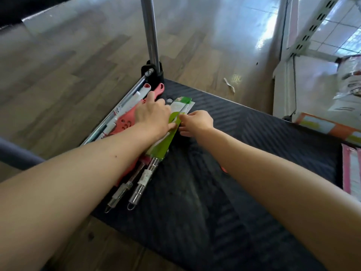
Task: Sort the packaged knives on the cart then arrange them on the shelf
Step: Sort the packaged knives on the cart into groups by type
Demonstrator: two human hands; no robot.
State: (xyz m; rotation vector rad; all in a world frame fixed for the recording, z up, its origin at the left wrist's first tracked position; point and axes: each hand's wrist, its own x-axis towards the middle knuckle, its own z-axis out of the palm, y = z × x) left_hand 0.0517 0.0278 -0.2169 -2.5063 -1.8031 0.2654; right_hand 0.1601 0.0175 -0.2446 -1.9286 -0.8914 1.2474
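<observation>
— Well, where are the packaged knives?
— They lie at the left edge of the black cart, near its pole. The left hand rests flat on the pink knives, fingers almost straight, gripping nothing.
— And the right hand?
— It pinches the edge of the green package, just beside the left thumb.

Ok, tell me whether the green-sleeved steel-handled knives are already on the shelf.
No, the green-sleeved steel-handled knives lie on the black ribbed cart deck.
</observation>
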